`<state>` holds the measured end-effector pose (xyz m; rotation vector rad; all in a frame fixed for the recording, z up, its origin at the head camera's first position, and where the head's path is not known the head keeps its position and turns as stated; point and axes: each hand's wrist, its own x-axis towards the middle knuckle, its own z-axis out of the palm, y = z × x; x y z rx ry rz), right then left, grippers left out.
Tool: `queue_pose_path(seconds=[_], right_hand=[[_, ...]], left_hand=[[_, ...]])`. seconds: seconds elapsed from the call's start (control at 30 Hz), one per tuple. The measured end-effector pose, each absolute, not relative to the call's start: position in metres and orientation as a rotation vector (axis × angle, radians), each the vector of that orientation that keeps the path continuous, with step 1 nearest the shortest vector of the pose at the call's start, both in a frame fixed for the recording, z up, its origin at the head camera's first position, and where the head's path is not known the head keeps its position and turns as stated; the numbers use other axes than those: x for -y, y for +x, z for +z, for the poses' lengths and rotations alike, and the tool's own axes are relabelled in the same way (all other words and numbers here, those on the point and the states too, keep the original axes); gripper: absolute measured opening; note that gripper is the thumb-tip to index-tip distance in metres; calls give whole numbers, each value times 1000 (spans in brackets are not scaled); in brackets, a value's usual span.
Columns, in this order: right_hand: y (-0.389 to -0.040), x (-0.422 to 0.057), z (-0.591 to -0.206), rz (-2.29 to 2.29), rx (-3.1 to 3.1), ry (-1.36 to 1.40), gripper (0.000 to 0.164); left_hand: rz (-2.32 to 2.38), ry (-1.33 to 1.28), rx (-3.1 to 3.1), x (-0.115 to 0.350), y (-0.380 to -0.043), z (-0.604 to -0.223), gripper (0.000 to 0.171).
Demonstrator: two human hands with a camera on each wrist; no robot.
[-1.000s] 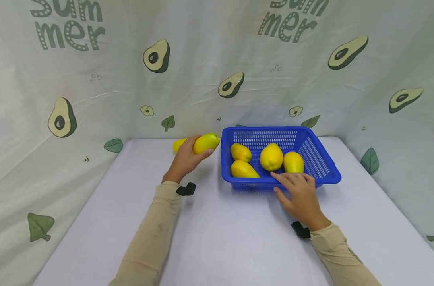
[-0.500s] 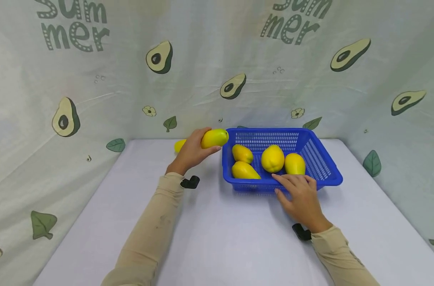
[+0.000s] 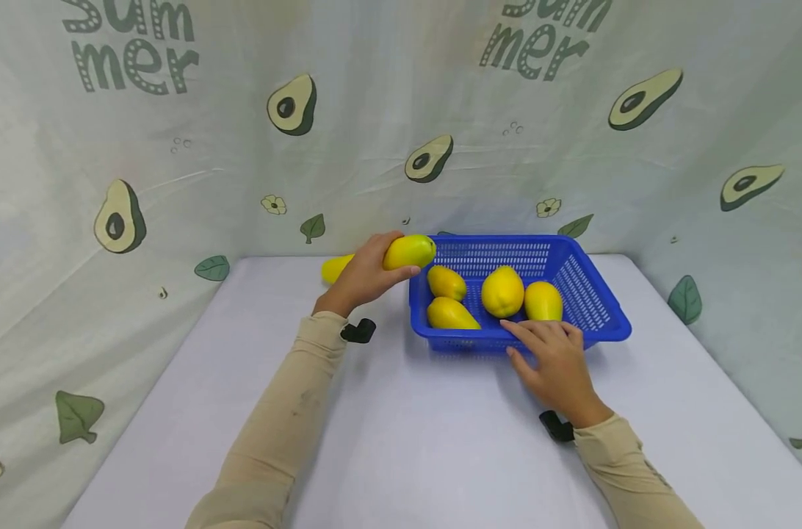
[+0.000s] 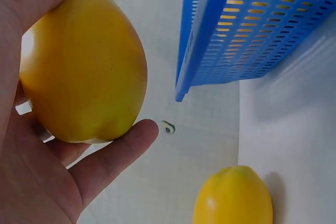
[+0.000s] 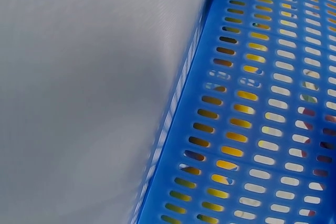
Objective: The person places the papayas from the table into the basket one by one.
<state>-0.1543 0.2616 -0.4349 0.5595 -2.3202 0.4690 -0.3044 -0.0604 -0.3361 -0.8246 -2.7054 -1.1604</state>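
In the head view, my left hand (image 3: 368,275) holds a yellow papaya (image 3: 409,252) raised at the left rim of the blue plastic basket (image 3: 463,334). The left wrist view has this papaya (image 4: 86,66) close up, with the fingers and thumb around it. My right hand (image 3: 556,367) grips the basket's front rim, fingers over the edge and thumb on the outer side. Inside the basket lie several more papayas (image 3: 503,292). Another papaya (image 3: 336,269) lies on the table behind my left hand, partly hidden by it.
The white table (image 3: 401,441) ends at a cloth backdrop (image 3: 355,169) printed with avocados and leaves, which also runs along both sides. The basket's slotted wall (image 5: 236,108) fills much of the right wrist view. Dark wrist devices (image 3: 358,330) sit at both cuffs.
My left hand has moved right and slightly up with the papaya, from left of the basket to its left rim. The right hand has stayed on the front rim.
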Motion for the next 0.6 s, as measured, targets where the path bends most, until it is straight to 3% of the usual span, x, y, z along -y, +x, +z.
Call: queue_pose_path(seconds=[0.6], right_hand=[[-154, -260, -437, 455, 2315, 558, 46]], left_hand=[[-1081, -903, 2696, 43, -298, -320, 79]])
